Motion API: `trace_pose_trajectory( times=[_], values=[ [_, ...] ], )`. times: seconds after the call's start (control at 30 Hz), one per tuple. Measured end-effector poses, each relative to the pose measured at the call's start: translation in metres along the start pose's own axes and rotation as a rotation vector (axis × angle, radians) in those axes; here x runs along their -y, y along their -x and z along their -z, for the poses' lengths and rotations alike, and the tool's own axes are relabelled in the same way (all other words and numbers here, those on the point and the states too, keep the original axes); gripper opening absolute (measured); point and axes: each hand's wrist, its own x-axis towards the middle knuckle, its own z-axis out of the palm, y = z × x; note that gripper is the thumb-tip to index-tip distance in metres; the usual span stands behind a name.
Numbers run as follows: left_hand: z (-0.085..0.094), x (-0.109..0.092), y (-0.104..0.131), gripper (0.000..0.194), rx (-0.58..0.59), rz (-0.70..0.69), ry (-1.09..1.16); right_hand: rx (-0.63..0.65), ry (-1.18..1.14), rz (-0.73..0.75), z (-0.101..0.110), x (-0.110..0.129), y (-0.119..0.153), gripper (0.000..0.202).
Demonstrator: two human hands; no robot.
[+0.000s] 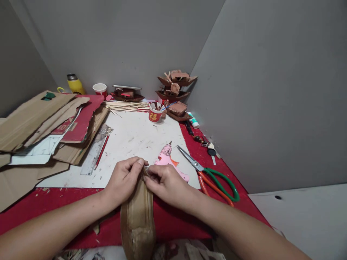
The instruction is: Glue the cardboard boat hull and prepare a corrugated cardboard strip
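Observation:
A long brown cardboard boat hull (139,211) points away from me, its near end hanging over the table's front edge. My left hand (126,177) is closed on the left side of its far tip, thumb on top. On the other side my right hand (166,182) pinches the same tip with bent fingers. The fingertips almost meet there, and what lies between them is hidden. Just beyond my right hand lies a pink glue gun (165,155). Scissors (199,166) with one green and one orange handle lie to its right, blades partly apart.
Cardboard sheets (35,119) are heaped at the left, beside a ruler (93,155) and a red pencil (102,151). Small model boats (176,86), wooden sticks (126,106), a paper cup (155,113) and a yellow bottle (76,86) stand or lie at the back. Keys (211,151) lie near the right wall.

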Motion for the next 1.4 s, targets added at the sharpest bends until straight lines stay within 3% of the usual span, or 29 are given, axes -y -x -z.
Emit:
trace_pose_trajectory(
  times=[0.33,0.53,0.8,1.0,1.4],
  values=[
    [0.022,-0.008,-0.001,0.038,0.219,-0.008,0.033,-0.019,-0.071,0.009,0.000,-0.002,0.001,0.023],
    [0.034,-0.002,-0.009,0.028,0.328,0.157,0.196,-0.128,-0.081,-0.025,0.004,-0.008,-0.007,0.023],
    [0.025,-0.001,-0.002,0.026,0.196,0.050,-0.122,-0.128,-0.095,-0.016,0.003,-0.005,-0.005,0.026],
    [0.023,-0.001,-0.002,0.026,0.175,-0.010,-0.163,-0.142,-0.082,0.004,0.001,-0.006,-0.003,0.028],
    [0.021,0.000,-0.001,0.026,0.171,-0.006,-0.175,-0.124,-0.064,0.004,-0.002,-0.008,-0.006,0.026]
  ],
)
